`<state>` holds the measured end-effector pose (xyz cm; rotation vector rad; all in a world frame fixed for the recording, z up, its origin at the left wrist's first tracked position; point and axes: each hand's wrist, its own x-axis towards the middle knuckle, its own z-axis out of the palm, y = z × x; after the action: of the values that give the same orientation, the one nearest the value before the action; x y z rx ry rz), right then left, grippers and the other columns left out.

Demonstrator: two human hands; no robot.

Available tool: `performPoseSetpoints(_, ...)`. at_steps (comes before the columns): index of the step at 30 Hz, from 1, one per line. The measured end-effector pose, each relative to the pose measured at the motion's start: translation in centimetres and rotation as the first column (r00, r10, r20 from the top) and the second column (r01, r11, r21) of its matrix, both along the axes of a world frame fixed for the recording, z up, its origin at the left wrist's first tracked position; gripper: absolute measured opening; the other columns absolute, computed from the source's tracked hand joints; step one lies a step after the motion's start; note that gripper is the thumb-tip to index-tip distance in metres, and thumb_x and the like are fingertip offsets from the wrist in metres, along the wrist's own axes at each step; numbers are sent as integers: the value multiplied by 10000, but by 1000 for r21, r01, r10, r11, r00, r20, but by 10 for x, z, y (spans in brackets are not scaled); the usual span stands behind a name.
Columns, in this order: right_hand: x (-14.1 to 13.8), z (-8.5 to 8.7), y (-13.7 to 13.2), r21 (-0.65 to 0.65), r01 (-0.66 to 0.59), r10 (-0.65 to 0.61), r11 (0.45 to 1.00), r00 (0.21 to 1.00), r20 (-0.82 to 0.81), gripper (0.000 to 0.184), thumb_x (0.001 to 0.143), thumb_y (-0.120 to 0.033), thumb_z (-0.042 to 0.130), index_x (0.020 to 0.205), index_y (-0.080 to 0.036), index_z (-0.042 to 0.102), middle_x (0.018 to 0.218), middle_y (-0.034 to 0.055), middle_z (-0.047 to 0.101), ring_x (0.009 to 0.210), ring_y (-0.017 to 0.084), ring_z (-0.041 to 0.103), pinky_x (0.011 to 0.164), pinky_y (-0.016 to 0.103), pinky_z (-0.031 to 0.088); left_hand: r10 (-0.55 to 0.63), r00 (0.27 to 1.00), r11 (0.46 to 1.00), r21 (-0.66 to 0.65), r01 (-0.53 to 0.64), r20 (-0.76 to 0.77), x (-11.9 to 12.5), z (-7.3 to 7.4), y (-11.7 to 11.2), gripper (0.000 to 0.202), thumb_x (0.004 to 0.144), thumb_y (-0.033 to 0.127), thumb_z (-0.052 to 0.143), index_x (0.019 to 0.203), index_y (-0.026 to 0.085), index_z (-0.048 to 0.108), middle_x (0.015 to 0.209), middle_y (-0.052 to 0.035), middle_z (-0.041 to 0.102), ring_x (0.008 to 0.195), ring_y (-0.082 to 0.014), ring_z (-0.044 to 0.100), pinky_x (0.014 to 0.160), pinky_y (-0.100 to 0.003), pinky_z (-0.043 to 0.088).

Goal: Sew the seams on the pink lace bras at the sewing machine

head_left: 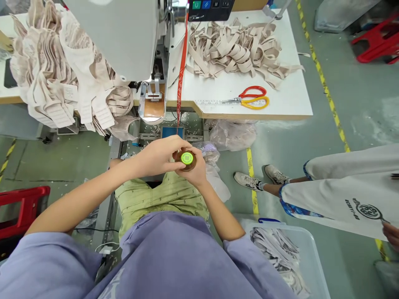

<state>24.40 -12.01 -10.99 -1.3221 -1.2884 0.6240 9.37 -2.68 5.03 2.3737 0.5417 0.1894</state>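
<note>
Over my lap, in front of the sewing table, both hands close round what looks like a brown bottle with a bright green cap [187, 158], seen from straight above. My left hand [162, 154] reaches in from the left, its thumb and fingers curled against the near and far sides of the top. From the right, my right hand [198, 169] wraps the bottle's side. Most of the body is hidden beneath the cap and fingers. Beyond my hands stands the sewing machine [124, 37], with a red strap [181, 70] hanging down beside its needle area.
Beige lace garments [50, 70] are piled left of the machine, and beige straps [233, 50] lie right. Red-and-yellow scissors [254, 98] rest near the table [293, 99] edge. A plastic bin [314, 257] of fabric strips stands at right, near a person's legs [343, 187].
</note>
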Motion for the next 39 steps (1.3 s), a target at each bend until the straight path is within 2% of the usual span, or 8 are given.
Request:
performPoseSetpoints(8, 1, 6, -1, 97, 17, -21, 995, 999, 38, 689, 662, -471, 800, 1244, -263, 496, 1118, 64, 683, 990, 270, 692, 833, 416, 575, 38, 984, 999, -11, -37, 175, -4, -9, -11, 260, 936, 310, 627, 1167, 192, 633, 1048, -76, 665, 970, -192, 612, 816, -290, 494)
performPoseSetpoints(25, -5, 6, -4, -37, 47, -43, 998, 993, 107, 686, 673, -533, 767, 1238, -257, 496, 1148, 90, 679, 1021, 303, 693, 821, 443, 579, 15, 997, 997, 69, -20, 70, -6, 3, -17, 322, 959, 261, 563, 1275, 221, 603, 1213, -97, 629, 1085, -217, 616, 867, -306, 495)
performPoseSetpoints(29, -8, 9, -3, -109, 91, -74, 990, 986, 148, 686, 661, -535, 787, 1220, -242, 517, 1139, 99, 688, 982, 306, 703, 811, 452, 584, 222, 970, 972, -96, -213, 97, -6, 7, -19, 247, 920, 308, 616, 1139, 196, 638, 1088, -86, 645, 974, -214, 619, 837, -330, 512)
performPoseSetpoints(31, -10, 9, -4, -102, 92, -80, 990, 989, 123, 674, 660, -516, 811, 1207, -242, 528, 1143, 98, 688, 1004, 300, 701, 845, 450, 583, 400, 905, 824, -489, -287, 142, -9, 4, -18, 255, 892, 321, 655, 1111, 193, 626, 1052, -70, 655, 891, -175, 636, 803, -300, 536)
performPoseSetpoints(33, -11, 9, -5, -69, 85, -79, 994, 993, 85, 661, 666, -481, 829, 1205, -244, 529, 1156, 94, 685, 1038, 291, 696, 894, 450, 574, 560, 823, 463, -860, -215, 96, -13, -3, -16, 259, 865, 307, 678, 1082, 177, 623, 988, -56, 674, 806, -134, 660, 761, -249, 556)
performPoseSetpoints(35, -11, 9, -6, -40, 79, -77, 996, 995, 57, 656, 666, -455, 842, 1203, -244, 528, 1147, 90, 688, 1045, 288, 696, 915, 458, 569, 658, 753, 106, -991, -86, 5, -20, -10, -15, 254, 836, 264, 683, 1062, 157, 633, 945, -57, 696, 770, -110, 687, 749, -201, 568)
performPoseSetpoints(36, -12, 9, -6, -31, 81, -80, 996, 996, 48, 656, 662, -449, 848, 1198, -244, 530, 1135, 89, 692, 1039, 290, 698, 916, 465, 569, 697, 717, -5, -999, -37, -30, -23, -13, -15, 255, 826, 239, 677, 1061, 149, 639, 946, -64, 709, 768, -104, 699, 750, -181, 570)
performPoseSetpoints(39, -13, 9, -8, -25, 88, -87, 996, 996, 34, 653, 644, -443, 862, 1175, -239, 540, 1113, 97, 697, 1035, 305, 696, 923, 496, 566, 781, 620, -125, -991, 44, -71, -32, -19, -18, 237, 839, 194, 626, 1068, 138, 651, 969, -79, 736, 756, -93, 719, 734, -146, 574)
